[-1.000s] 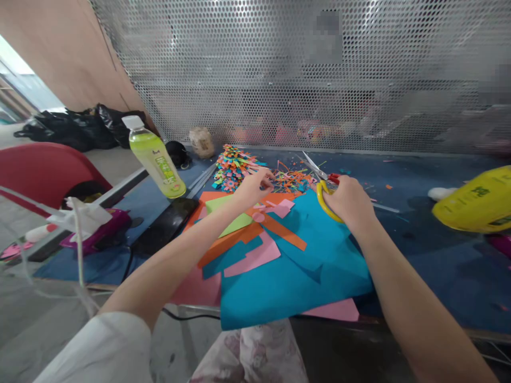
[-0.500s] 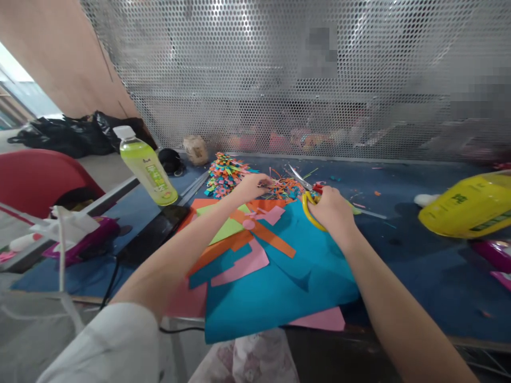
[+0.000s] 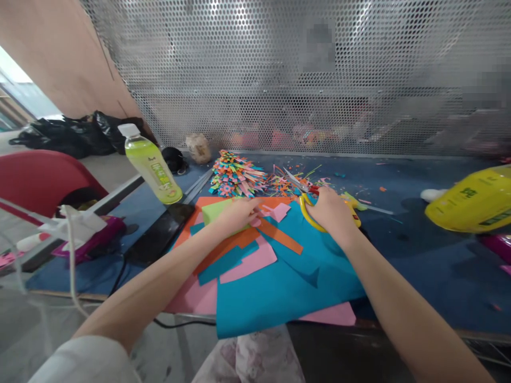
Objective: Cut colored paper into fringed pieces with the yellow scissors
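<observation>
My right hand (image 3: 331,210) is closed around scissors (image 3: 309,217) with yellow and red handles. The blades point up and left, over a heap of paper scraps (image 3: 280,183). My left hand (image 3: 238,214) is low over the coloured paper, fingers slightly bent and apart, by a small pink paper piece (image 3: 280,212). Underneath lie a green sheet (image 3: 213,210), an orange strip (image 3: 285,237) and a large blue sheet (image 3: 275,298). Just behind my left hand stands a cone-shaped paper tree (image 3: 235,178) made of many coloured pieces.
To the left are a green drink bottle (image 3: 154,167), a black phone-like slab (image 3: 162,234) and a purple tissue box (image 3: 90,242). A yellow bottle (image 3: 471,201) lies at the right. Behind the blue table rises a perforated metal panel (image 3: 279,69). Something yellow (image 3: 354,209) shows beside my right hand.
My left hand has moved down and left, away from the scraps and the paper tree, to the paper sheets. My right hand keeps the scissors in about the same place.
</observation>
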A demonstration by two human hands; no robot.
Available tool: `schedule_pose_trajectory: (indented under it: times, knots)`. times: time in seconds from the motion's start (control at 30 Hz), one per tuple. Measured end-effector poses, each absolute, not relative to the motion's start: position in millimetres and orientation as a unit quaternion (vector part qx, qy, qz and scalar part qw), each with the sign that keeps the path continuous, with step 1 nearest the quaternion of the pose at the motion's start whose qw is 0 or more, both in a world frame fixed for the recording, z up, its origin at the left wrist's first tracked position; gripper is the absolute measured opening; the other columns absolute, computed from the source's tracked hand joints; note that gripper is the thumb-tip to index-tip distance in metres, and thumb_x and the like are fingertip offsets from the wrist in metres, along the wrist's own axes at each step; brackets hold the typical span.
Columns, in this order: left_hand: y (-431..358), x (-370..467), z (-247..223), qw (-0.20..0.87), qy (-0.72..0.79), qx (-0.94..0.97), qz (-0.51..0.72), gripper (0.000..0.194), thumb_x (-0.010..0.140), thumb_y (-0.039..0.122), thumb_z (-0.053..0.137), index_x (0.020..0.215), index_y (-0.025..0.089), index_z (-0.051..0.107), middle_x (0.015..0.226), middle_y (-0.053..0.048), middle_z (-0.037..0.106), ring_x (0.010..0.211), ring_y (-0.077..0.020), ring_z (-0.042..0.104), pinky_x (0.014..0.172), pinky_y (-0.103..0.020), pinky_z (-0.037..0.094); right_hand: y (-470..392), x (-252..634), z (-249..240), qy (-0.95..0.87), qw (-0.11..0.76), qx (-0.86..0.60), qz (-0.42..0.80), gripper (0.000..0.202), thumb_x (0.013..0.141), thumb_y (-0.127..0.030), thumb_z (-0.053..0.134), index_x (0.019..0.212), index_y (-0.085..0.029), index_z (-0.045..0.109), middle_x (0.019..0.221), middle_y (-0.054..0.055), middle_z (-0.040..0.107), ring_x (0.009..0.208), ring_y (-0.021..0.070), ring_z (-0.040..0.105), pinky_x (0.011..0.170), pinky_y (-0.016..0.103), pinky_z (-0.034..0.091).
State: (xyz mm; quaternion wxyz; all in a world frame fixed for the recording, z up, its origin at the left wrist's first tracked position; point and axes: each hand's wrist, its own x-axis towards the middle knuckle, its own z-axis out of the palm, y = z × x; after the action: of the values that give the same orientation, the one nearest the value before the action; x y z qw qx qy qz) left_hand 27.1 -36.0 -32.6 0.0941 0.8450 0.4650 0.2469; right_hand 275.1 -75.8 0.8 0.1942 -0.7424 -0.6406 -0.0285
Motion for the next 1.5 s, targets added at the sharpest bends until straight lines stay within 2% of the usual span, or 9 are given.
schedule_pose_trajectory:
  times: [0.23,0.43,0.53,0.73,0.83,0.93,1.17,1.37,1.5]
  knots:
    - [-41.1,24.3,-31.7,0.146,0.455,0.835,0.274,0.034,0.081,0.017,0.056,0.115,0.024,0.058,0.097,-0.004,0.072,0.090,-0.0195,0.067,0.079,-0.029,0.051,-76.5,270.0,0.1,-0.657,0.253,-0.710,-0.006,0.043,0.082,-0.041,0.059,0.115,-0.013,0.057,0.116,0.019,0.065,0.104,0.0326,0.063,0.084,0.040,0.049]
    - [-35.2,21.6,-36.6,0.400,0.422,0.689,0.432,0.036,0.070,0.022,0.069,0.103,0.017,0.057,0.077,-0.002,0.072,0.071,-0.0154,0.069,0.066,-0.026,0.052,-76.1,262.9,-2.1,-0.693,0.353,-0.625,0.066,0.036,0.078,-0.042,0.064,0.104,-0.017,0.060,0.108,0.015,0.068,0.099,0.0282,0.064,0.087,0.038,0.050]
    - [-36.1,21.2,-33.4,0.495,0.405,0.618,0.458,0.041,0.062,0.026,0.077,0.098,0.014,0.058,0.069,-0.001,0.071,0.062,-0.0140,0.068,0.056,-0.022,0.050,-77.7,257.2,-4.1,-0.694,0.376,-0.603,0.115,0.036,0.074,-0.044,0.068,0.097,-0.017,0.060,0.098,0.013,0.070,0.087,0.0271,0.067,0.079,0.039,0.052]
    - [-54.3,32.4,-22.5,0.606,0.375,0.567,0.414,0.048,0.060,0.022,0.081,0.101,0.012,0.058,0.066,-0.001,0.071,0.056,-0.0116,0.066,0.053,-0.021,0.051,-85.7,241.7,-9.2,-0.700,0.415,-0.524,0.250,0.037,0.071,-0.047,0.068,0.095,-0.021,0.055,0.101,0.011,0.071,0.086,0.0236,0.068,0.075,0.037,0.055]
    - [-62.7,44.1,-25.1,0.636,0.357,0.566,0.384,0.049,0.058,0.018,0.081,0.099,0.012,0.057,0.065,0.000,0.071,0.055,-0.0117,0.065,0.050,-0.020,0.050,-87.4,234.7,-14.7,-0.699,0.424,-0.488,0.305,0.037,0.069,-0.051,0.067,0.089,-0.023,0.055,0.091,0.008,0.071,0.081,0.0236,0.068,0.073,0.038,0.056]
    - [-64.9,50.3,-29.6,0.638,0.338,0.580,0.378,0.048,0.058,0.017,0.080,0.100,0.014,0.056,0.065,0.000,0.071,0.060,-0.0142,0.068,0.049,-0.021,0.052,-86.9,230.0,-19.8,-0.684,0.441,-0.475,0.334,0.036,0.066,-0.050,0.069,0.085,-0.023,0.054,0.084,0.007,0.070,0.079,0.0232,0.068,0.073,0.039,0.056]
    - [-49.9,26.8,-27.2,0.543,0.367,0.642,0.398,0.039,0.066,0.016,0.073,0.101,0.013,0.057,0.072,-0.001,0.071,0.064,-0.0125,0.069,0.059,-0.022,0.055,-85.3,233.5,-14.9,-0.640,0.480,-0.495,0.338,0.040,0.063,-0.046,0.074,0.085,-0.023,0.050,0.091,0.007,0.069,0.086,0.0232,0.067,0.075,0.037,0.054]
    - [-28.1,7.2,-30.2,0.305,0.447,0.742,0.396,0.023,0.078,0.019,0.058,0.101,0.015,0.057,0.076,-0.003,0.067,0.068,-0.0130,0.066,0.059,-0.023,0.053,-80.8,238.2,-18.6,-0.632,0.476,-0.515,0.329,0.039,0.062,-0.045,0.073,0.084,-0.022,0.050,0.095,0.010,0.070,0.089,0.0264,0.068,0.079,0.041,0.054]
    - [-24.2,4.8,-33.3,0.243,0.468,0.768,0.363,0.019,0.086,0.019,0.044,0.091,0.016,0.062,0.075,-0.004,0.064,0.066,-0.0147,0.062,0.063,-0.028,0.051,-76.0,238.3,-26.5,-0.633,0.468,-0.529,0.318,0.036,0.062,-0.038,0.074,0.086,-0.023,0.051,0.102,0.012,0.071,0.096,0.0287,0.069,0.084,0.044,0.054]
